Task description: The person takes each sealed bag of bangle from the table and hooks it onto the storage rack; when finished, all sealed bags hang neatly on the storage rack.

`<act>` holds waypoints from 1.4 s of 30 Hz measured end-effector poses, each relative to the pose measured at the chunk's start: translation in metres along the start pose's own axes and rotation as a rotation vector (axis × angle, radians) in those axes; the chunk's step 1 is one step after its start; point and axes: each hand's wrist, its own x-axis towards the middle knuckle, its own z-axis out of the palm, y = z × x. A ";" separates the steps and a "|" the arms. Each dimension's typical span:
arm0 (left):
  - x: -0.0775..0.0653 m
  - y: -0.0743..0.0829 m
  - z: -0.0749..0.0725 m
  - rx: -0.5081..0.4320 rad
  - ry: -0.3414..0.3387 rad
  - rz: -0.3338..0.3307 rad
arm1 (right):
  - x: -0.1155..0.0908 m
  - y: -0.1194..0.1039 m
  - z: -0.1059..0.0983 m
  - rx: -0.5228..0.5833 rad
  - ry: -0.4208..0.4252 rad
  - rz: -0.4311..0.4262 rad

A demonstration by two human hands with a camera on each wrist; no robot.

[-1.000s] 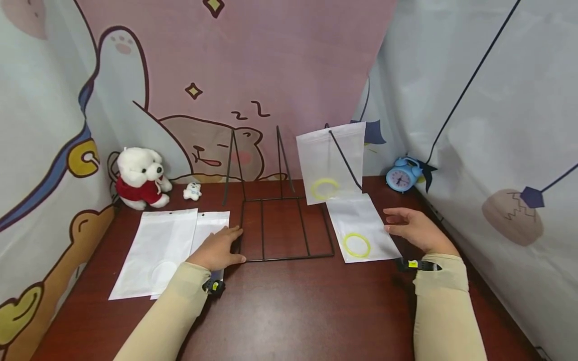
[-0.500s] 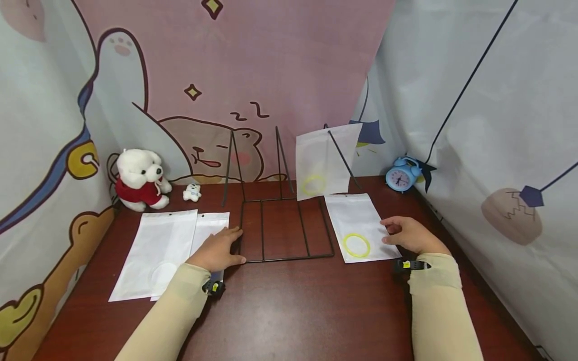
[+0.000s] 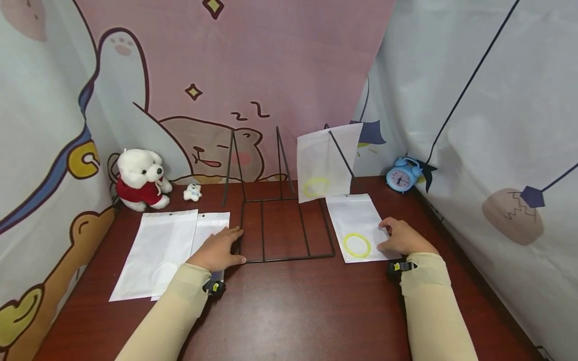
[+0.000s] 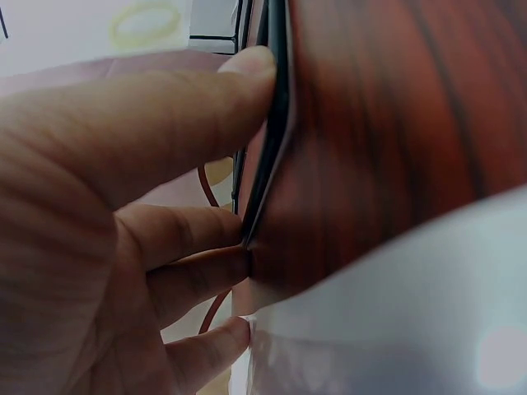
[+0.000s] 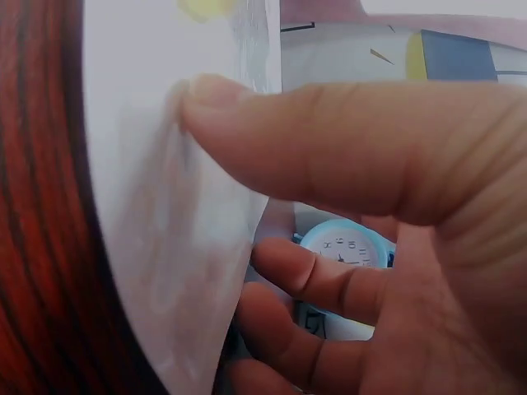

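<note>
My left hand (image 3: pixel 219 248) rests at the left front of a black wire rack (image 3: pixel 289 258), its fingers fairly straight. Thumb and fingertips meet the dark rod in the left wrist view. At the right, my right hand (image 3: pixel 405 237) touches a white plastic bag (image 3: pixel 354 215) lying flat, with a yellow ring (image 3: pixel 356 245) at its near end. The right wrist view shows the thumb (image 5: pixel 218 95) on the bag's face and bent fingers (image 5: pixel 284 267) at its edge. Another white bag (image 3: pixel 318 155), also with a yellow ring, hangs on the rack's right arm.
Two overlapping white bags (image 3: pixel 153 245) lie left of the rack. Behind them are a plush bear in red (image 3: pixel 140 183) and a tiny white bear figure (image 3: pixel 192 192). A blue alarm clock (image 3: pixel 402 175) stands at the back right. Printed curtains enclose the wooden table (image 3: pixel 289 311).
My right hand has moved left and slightly down, from beside the lying bag onto its right edge. The hanging bag has swung a little. My left hand stays in place.
</note>
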 end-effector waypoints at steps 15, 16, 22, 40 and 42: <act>0.000 0.002 -0.002 0.020 0.005 0.008 | 0.007 0.003 0.006 0.045 -0.011 -0.045; 0.000 0.002 -0.002 0.019 0.005 0.009 | 0.007 0.004 0.006 0.054 -0.016 -0.058; 0.000 0.002 -0.001 0.011 0.005 0.009 | 0.006 0.007 0.004 0.100 -0.035 -0.101; 0.000 0.002 -0.001 0.002 0.005 0.003 | 0.011 0.018 0.001 0.317 0.092 -0.030; 0.000 0.001 -0.001 0.005 0.005 0.002 | 0.012 0.019 0.002 0.344 0.106 -0.016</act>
